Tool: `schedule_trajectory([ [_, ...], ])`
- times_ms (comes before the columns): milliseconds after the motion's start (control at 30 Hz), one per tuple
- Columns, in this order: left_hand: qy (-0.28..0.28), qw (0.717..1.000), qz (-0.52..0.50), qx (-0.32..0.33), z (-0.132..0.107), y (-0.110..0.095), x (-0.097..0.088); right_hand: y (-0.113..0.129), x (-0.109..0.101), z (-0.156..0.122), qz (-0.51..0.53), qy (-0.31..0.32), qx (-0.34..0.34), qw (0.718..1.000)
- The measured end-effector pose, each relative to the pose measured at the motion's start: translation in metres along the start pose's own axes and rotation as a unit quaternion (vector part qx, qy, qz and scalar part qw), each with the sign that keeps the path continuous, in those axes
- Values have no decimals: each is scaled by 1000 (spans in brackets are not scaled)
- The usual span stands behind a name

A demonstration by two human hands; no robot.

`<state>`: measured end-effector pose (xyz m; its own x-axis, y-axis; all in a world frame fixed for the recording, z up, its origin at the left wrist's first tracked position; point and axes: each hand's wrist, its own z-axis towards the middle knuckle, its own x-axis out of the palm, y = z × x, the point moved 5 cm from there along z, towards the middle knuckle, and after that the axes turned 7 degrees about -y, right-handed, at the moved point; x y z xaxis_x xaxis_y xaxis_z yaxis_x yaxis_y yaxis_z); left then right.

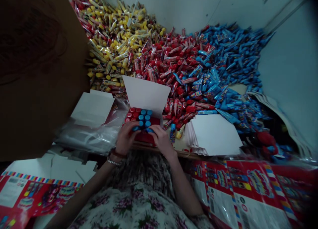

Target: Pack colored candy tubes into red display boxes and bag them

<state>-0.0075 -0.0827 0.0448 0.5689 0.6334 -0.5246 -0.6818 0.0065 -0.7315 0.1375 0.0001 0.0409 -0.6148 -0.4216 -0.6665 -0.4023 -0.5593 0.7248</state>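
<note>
A small display box (146,93) with its white lid flap raised stands at the table's front edge. Inside are upright candy tubes, with red-capped tubes (134,113) at the left and blue-capped tubes (145,117) in the middle. My left hand (125,136) reaches in from the left, its fingers closed around a blue-capped tube (135,128). From the right, my right hand (161,139) grips another blue-capped tube (149,130) near the front of the box. The fingers partly cover both tubes. The box's red front wall (144,138) shows between my hands.
Heaps of wrapped yellow candies (116,46), red candies (171,60) and blue candies (228,53) lie behind the box. White card sheets (213,133) are stacked at right. A large cardboard box (42,89) blocks the left. Printed red cartons (248,186) lie lower right.
</note>
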Motion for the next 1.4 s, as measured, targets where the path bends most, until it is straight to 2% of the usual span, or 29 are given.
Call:
schedule_trajectory([
  [100, 14, 993, 91, 74, -3, 12, -2, 6, 12, 4, -102, 51, 22, 993],
  [233, 36, 984, 84, 151, -1, 14, -7, 27, 15, 9, -203, 120, 6, 972],
  [333, 66, 980, 79, 171, 4, 12, -4, 33, 13, 17, -227, 140, 18, 964],
  [400, 108, 973, 78, 187, 6, 12, 2, 28, 10, 23, -222, 146, 28, 964],
  [500, 149, 963, 79, 210, 8, 14, 4, 20, 6, 23, -192, 157, 8, 969],
  [633, 175, 953, 99, 229, 5, 13, -4, 20, 5, 14, -163, 166, -14, 972],
  [733, 199, 945, 156, 208, -2, 6, -7, 24, 6, 11, -178, 163, -8, 970],
  [867, 213, 923, 267, 179, -8, -6, 3, 24, 8, 16, -200, 183, 8, 963],
  [967, 234, 903, 314, 180, 0, -11, 16, 28, 9, 22, -219, 193, -2, 956],
  [1067, 267, 888, 322, 193, 11, -8, 23, 35, 9, 25, -238, 194, -6, 952],
  [1133, 278, 884, 308, 217, 15, -5, 21, 36, 7, 25, -245, 185, 5, 952],
  [1267, 249, 891, 280, 258, 12, -3, 10, 32, 4, 21, -244, 176, 55, 952],
  [1400, 249, 881, 314, 252, 5, -7, 10, 35, 5, 15, -242, 176, 31, 954],
])
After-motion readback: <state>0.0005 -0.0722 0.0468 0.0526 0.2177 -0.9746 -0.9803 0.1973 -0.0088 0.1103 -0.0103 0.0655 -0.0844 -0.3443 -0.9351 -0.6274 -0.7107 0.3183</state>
